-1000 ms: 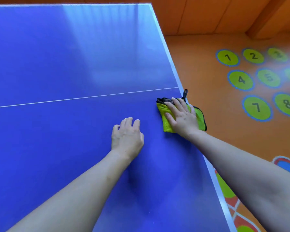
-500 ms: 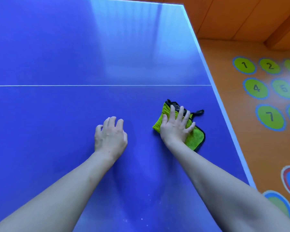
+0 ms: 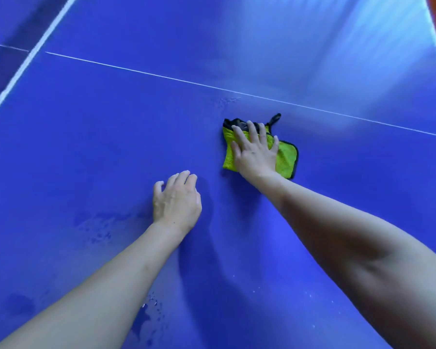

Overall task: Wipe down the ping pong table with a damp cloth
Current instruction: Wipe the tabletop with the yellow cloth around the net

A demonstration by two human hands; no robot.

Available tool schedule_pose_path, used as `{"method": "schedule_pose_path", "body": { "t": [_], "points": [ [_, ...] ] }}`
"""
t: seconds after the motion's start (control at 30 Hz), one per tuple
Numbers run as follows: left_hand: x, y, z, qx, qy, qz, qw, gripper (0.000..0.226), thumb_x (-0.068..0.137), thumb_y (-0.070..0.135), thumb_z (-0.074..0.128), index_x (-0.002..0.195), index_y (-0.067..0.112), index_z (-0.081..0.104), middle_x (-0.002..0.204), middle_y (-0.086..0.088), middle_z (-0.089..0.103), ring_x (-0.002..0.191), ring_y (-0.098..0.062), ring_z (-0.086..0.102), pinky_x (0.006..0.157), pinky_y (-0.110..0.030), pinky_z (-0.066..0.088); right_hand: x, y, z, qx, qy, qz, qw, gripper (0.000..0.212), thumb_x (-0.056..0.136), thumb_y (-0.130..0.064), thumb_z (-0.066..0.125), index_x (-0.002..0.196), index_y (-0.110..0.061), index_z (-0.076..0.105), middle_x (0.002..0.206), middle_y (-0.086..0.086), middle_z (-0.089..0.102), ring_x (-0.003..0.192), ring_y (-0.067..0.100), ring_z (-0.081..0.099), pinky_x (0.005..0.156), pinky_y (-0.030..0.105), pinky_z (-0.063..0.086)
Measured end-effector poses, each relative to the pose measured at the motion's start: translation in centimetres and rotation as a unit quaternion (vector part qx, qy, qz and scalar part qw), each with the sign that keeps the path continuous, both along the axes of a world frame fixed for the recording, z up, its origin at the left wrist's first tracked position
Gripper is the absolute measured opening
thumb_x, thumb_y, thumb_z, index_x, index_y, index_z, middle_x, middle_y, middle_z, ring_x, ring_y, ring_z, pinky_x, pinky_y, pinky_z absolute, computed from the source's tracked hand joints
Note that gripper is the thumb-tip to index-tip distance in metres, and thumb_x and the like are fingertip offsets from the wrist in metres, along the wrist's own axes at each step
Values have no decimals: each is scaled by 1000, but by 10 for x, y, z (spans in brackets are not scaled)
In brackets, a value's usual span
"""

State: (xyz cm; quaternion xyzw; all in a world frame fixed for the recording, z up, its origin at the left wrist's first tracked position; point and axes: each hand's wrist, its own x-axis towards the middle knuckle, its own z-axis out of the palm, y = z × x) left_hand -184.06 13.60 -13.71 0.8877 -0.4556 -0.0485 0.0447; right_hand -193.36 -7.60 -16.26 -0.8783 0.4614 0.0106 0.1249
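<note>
On the blue table (image 3: pixel 91 152), a green cloth (image 3: pixel 285 157) with a dark trim is pressed flat beneath the right hand (image 3: pixel 254 153), whose fingers (image 3: pixel 252 131) are spread wide over it rather than closed around it. The cloth is seen just short of the thin white line (image 3: pixel 161 76) that crosses the surface, and a small dark loop (image 3: pixel 275 118) sticks out from its far corner. The left hand (image 3: pixel 176 201) is laid palm-down on the bare surface nearer the body, with nothing held and its fingers loosely curled; the two hands are set near each other but apart.

Compared with half a second earlier, the cloth and right hand have been carried away from the table's right edge, towards the middle of the surface, and the view has been swung leftwards, so that the orange floor with its numbered circles is all but lost from sight. A broad white stripe (image 3: pixel 30 56) is now shown at the upper left. Damp patches (image 3: pixel 96 226) and what appear to be small droplets (image 3: pixel 150 304) are visible beside and below the left forearm.
</note>
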Motion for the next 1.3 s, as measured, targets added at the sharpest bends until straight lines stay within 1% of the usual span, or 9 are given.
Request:
{"method": "schedule_pose_path", "body": {
  "t": [0.1,0.2,0.3,0.43,0.67,0.87,1.07,1.17,1.3],
  "points": [
    [-4,-5,7,-9,-2,7,1000,30,97,25,44,125,22,56,126,6,57,119,-17,53,100,-43,35,-12,25,-3,-36,-23,149,988,51,105,-56,29,154,-48,40,167,-8,33,159,21,19,122,64,17],
    [-21,-17,13,-26,-25,5,999,29,97,26,44,123,23,57,121,5,58,114,-20,55,95,-42,37,-50,31,-8,-42,-41,246,968,50,106,-58,31,152,-47,47,165,-7,40,158,21,26,123,61,21],
    [-54,-32,18,-29,-36,-15,999,29,97,25,44,123,22,57,120,4,59,112,-21,55,94,-42,38,-115,15,-11,-55,-44,292,954,48,107,-57,36,152,-45,47,165,-7,40,158,22,26,125,58,18],
    [-130,-64,16,-15,-30,-51,998,33,96,26,42,125,22,57,124,4,58,114,-20,55,93,-41,39,-218,-26,-10,-53,-37,284,957,50,109,-59,34,156,-45,42,168,-7,35,160,21,20,127,56,12],
    [-300,-146,10,-18,-12,-143,989,30,93,23,52,122,17,60,132,-5,56,122,-24,53,91,-41,41,-414,-110,-7,-34,-24,87,995,53,106,-63,28,156,-50,39,169,-13,32,161,16,17,127,56,14],
    [-419,-207,13,-19,-6,-226,974,28,92,24,53,118,17,60,129,-5,56,118,-24,55,86,-41,44,-531,-147,-8,-13,-22,-114,993,57,103,-65,24,157,-52,34,171,-14,25,162,14,9,129,54,7],
    [-457,-214,17,-22,3,-252,968,29,90,26,56,117,18,62,129,-6,57,115,-24,56,86,-42,46,-530,-102,-13,-12,-29,-307,951,53,109,-54,33,161,-44,31,174,-5,18,162,22,5,126,61,6],
    [-437,-201,16,-24,-3,-246,969,29,90,25,56,117,17,62,130,-7,57,117,-24,56,86,-42,45,-510,-76,-13,0,-10,-348,937,54,111,-52,26,164,-42,22,176,-1,9,163,27,-2,125,66,-1],
    [-378,-172,14,-32,-20,-221,974,32,90,24,56,120,16,62,130,-8,57,117,-25,56,85,-42,44,-463,-47,-9,9,-5,-373,928,56,111,-53,22,165,-40,18,176,2,6,162,31,-3,123,70,-1]
  ]
}}
